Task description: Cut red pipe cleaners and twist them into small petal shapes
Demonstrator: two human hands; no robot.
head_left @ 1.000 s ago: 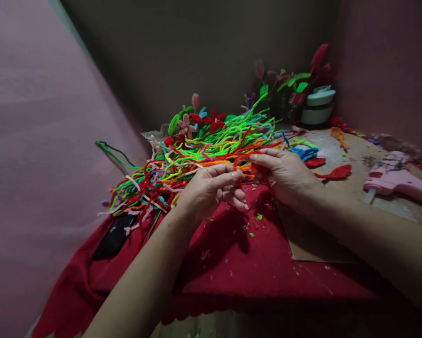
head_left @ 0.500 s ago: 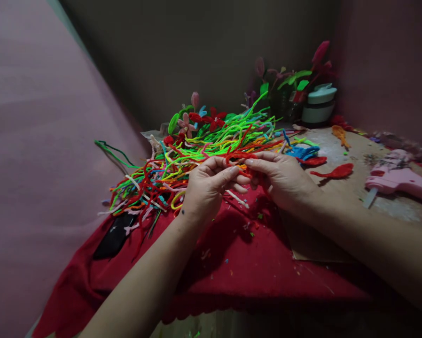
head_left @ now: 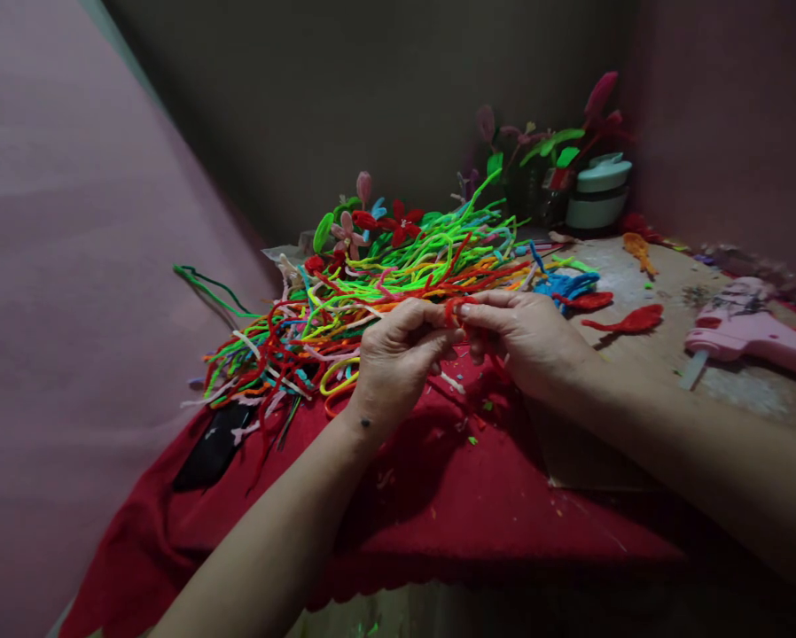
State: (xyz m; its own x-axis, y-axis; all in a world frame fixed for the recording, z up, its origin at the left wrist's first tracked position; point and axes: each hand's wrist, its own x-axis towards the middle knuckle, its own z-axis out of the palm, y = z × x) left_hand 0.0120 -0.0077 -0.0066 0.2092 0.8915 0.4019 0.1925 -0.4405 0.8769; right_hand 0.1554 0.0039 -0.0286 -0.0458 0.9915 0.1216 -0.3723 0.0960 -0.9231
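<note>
Between my two hands is a red pipe cleaner (head_left: 460, 310), bent into a small loop at the fingertips. My left hand (head_left: 404, 346) is closed, its thumb and fingers pinching the loop's left side. My right hand (head_left: 524, 335) pinches the same pipe cleaner from the right, and a red length hangs below its fingers. Just behind the hands lies a loose heap of pipe cleaners (head_left: 431, 257) in green, red, orange, yellow and white. The exact bend of the red piece is partly hidden by my fingers.
A pink glue gun (head_left: 737, 332) rests on the board (head_left: 670, 372) at right, near a red petal shape (head_left: 630, 320) and a blue bundle (head_left: 567, 288). A black phone-like object (head_left: 213, 450) lies on the red cloth (head_left: 451, 514). Behind stand pipe-cleaner flowers (head_left: 403, 223) and a lidded jar (head_left: 598, 195).
My left hand has turned and closed in toward the right hand. The red pipe cleaner's wider loop now shows as a smaller one between the fingertips.
</note>
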